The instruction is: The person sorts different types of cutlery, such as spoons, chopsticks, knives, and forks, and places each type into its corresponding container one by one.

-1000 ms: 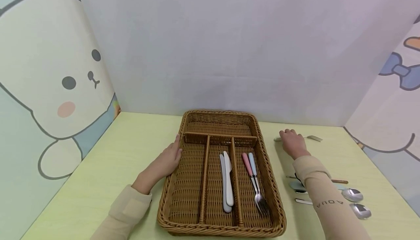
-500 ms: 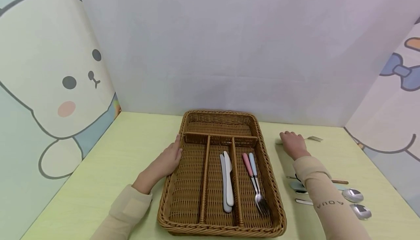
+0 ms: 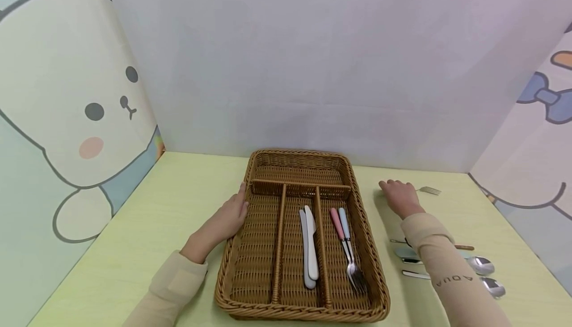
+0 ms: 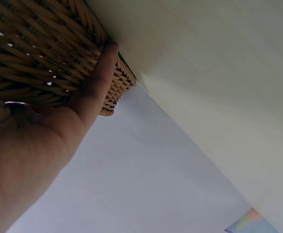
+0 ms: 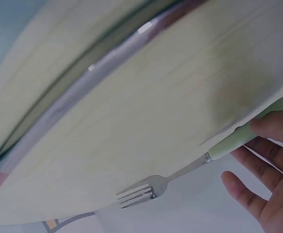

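A pale grey wall (image 3: 313, 68) fills the top of the frame, a panel with a cartoon rabbit (image 3: 67, 103) at far left, over a yellow-green table (image 3: 192, 178). At lower left a beige sleeve (image 3: 174, 287) leads to the left hand (image 3: 228, 217), fingers relaxed, one laid straight against the outer wall of a brown wicker basket (image 3: 301, 312); that hand and the basket lie as they did in the earlier frames.

The basket sits in the lower middle, with one compartment across its upper end and three long ones below. The middle long compartment holds a grey knife (image 3: 305, 252) and a white knife (image 3: 312, 247) side by side; the right one, a pink-handled fork (image 3: 337, 225) and a blue-handled fork (image 3: 344, 222).

Right of the basket, the right hand (image 3: 399, 200) pinches the green handle of a fork (image 5: 231, 144) between thumb and fingers, as the right wrist view shows. In the head view the tines point right, slightly farther right than a second ago, and the handle end that showed left of the hand is now hidden. The right sleeve (image 3: 438, 257) has shifted a little rightward too. Under and beside it, at lower right, lie an upper spoon (image 3: 481, 265), a lower spoon (image 3: 492, 287) and other partly covered cutlery (image 3: 404, 252).
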Demonstrator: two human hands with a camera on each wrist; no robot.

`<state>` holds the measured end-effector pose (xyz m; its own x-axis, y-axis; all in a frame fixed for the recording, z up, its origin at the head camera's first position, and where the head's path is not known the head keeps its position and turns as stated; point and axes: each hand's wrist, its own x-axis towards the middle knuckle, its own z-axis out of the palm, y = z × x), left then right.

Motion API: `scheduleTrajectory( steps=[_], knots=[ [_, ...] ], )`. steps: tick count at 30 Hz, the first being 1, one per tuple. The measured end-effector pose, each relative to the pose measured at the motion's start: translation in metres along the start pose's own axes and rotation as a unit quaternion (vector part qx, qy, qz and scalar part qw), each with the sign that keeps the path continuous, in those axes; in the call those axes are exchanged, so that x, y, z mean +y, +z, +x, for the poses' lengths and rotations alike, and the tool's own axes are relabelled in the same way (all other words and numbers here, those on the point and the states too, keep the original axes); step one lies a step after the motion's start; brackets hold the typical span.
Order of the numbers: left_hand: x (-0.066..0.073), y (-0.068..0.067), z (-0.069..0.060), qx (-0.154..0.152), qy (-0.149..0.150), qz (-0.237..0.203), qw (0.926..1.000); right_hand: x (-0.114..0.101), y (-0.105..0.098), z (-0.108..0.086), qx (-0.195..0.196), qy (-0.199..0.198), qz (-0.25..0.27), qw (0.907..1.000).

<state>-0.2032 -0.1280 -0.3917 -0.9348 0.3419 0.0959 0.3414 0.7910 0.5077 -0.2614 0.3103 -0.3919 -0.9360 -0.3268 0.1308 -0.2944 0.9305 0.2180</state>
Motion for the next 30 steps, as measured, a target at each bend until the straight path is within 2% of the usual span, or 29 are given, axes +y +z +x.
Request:
scheduleTrajectory(
  steps=[12,20,30],
  knots=[
    [0.0,0.001,0.001,-0.001,-0.002,0.005,1.0,-0.002,-0.005,-0.003,0.007,-0.002,-0.01,0.9999],
    [0.0,0.001,0.001,-0.002,-0.001,0.006,1.0,-0.006,-0.009,-0.005,0.028,-0.003,0.006,0.9996],
    [-0.003,0.002,0.0,0.002,0.009,0.007,0.9999,-0.008,-0.018,-0.007,0.035,0.01,0.036,0.9987]
  ],
)
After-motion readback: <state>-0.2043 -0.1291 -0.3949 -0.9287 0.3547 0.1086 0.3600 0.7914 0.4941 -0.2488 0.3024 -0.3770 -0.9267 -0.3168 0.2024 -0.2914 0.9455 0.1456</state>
